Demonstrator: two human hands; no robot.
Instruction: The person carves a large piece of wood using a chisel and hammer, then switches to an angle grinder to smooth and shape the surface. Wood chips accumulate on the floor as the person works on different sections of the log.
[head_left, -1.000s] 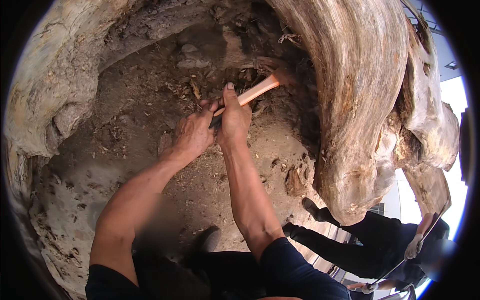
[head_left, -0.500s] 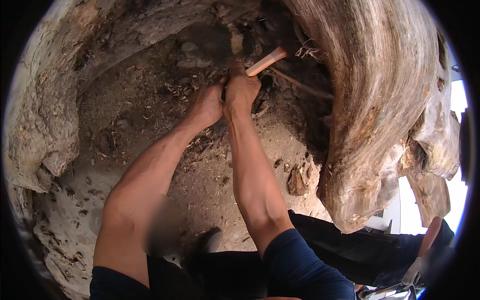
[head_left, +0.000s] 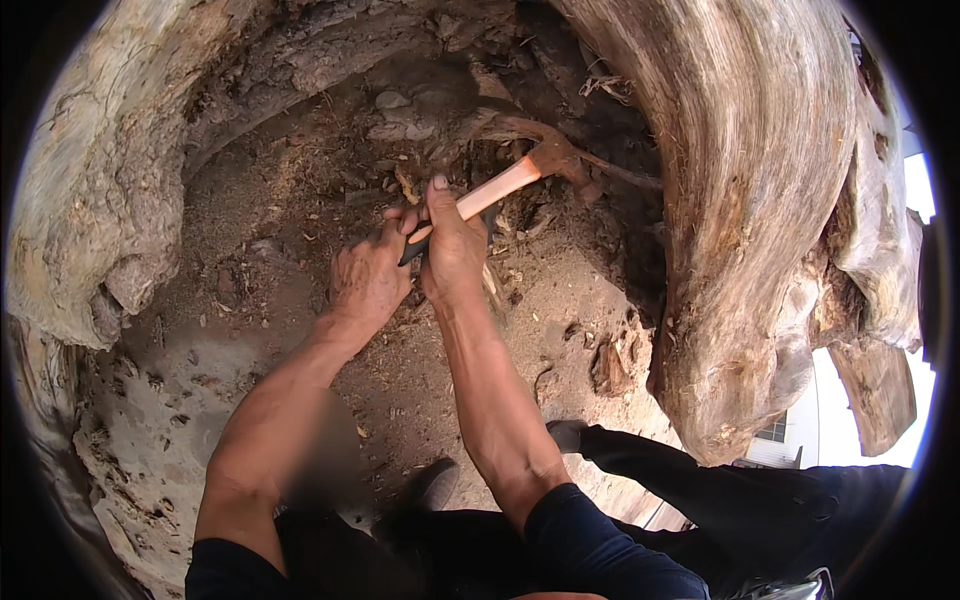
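My right hand point(head_left: 452, 248) grips the pale wooden handle of a hatchet point(head_left: 505, 183) near its dark end. The hatchet's head rests against a root-like ridge of wood point(head_left: 510, 125) deep in the hollow of a huge tree trunk point(head_left: 770, 180). My left hand point(head_left: 368, 280) lies beside the right one, with its fingers curled at the handle's dark butt end. Both forearms reach up from the lower edge over a floor of sawdust and wood chips point(head_left: 250, 260).
Weathered pale wood walls curve round the hollow on the left point(head_left: 90, 200) and right. Loose wood chunks point(head_left: 610, 365) lie on the dusty floor. My dark-trousered leg and shoe point(head_left: 700, 470) stretch out at the lower right, near an opening to bright daylight.
The hatchet and both hands swung up and forward into the hollow, then came back down and slightly left. The head now sits on the root ridge.
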